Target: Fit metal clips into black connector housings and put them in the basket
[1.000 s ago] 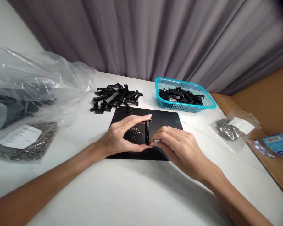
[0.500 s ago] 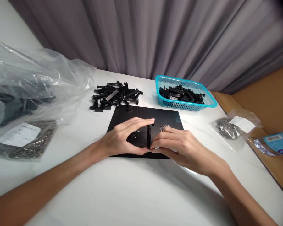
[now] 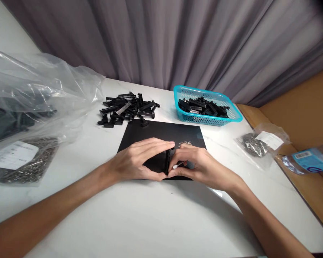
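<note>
A slim black plastic bar (image 3: 167, 160) stands on end over the black mat (image 3: 161, 130), spanned by the thumb and fingers of my left hand (image 3: 138, 157). Close against its right side, the fingers of my right hand (image 3: 201, 163) are pinched together. They hold a slim piece with a whitish end (image 3: 175, 166) near the bar's lower end; its exact kind is too small to tell. Just beyond my right fingers lies a small heap of shiny metal pieces (image 3: 185, 144) on the mat.
A pile of black plastic parts (image 3: 126, 109) lies behind the mat. The blue basket (image 3: 210, 122) holds more of them. Clear bags of small metal pieces stand at left (image 3: 40, 163) and right (image 3: 254, 143). A blue-labelled packet (image 3: 309, 159) lies at the right edge.
The right fingers have curled in more, and the whitish-ended piece in them now shows more plainly. My left hand still holds the black bar. The whole view has shifted slightly.
</note>
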A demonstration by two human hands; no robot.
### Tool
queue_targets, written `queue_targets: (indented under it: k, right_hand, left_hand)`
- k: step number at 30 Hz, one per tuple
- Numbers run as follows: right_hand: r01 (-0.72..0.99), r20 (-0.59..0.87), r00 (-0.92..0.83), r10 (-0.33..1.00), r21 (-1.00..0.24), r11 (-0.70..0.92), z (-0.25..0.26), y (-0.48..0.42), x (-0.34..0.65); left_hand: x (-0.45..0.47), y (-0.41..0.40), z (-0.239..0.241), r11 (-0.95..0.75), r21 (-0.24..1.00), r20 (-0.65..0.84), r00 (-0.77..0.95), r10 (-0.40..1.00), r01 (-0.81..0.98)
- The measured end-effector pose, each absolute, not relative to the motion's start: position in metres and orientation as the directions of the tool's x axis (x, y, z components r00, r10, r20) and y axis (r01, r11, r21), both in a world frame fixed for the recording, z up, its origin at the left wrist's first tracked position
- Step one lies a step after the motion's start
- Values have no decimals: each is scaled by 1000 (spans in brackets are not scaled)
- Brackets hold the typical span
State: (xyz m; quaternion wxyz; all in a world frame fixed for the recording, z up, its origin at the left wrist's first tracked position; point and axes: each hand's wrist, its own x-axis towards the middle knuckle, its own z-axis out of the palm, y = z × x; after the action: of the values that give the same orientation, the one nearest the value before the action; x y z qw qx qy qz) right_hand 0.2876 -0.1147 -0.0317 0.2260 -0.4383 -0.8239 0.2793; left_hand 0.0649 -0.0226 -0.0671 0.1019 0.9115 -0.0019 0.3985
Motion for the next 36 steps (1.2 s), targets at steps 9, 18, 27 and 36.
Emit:
queue_targets:
  k: [9, 18, 27, 36]
  right_hand:
    - [582, 89, -392, 915, -747, 322, -24, -121, 289]
    - [618, 44, -443, 895, -708, 341, -16, -122, 312]
    - [742, 62, -412, 909, -556, 375, -31, -116, 312]
    - [787, 168, -537, 826, -253, 563, -66, -114, 289]
  left_hand:
    - [63, -24, -66, -951, 307, 704, 661, 258, 44]
    - [58, -22, -68, -905, 409, 660, 646, 384, 119]
    - [60, -11, -73, -801, 565, 623, 533, 572, 199]
    - [61, -4, -74, -681, 682, 571, 389, 723, 267]
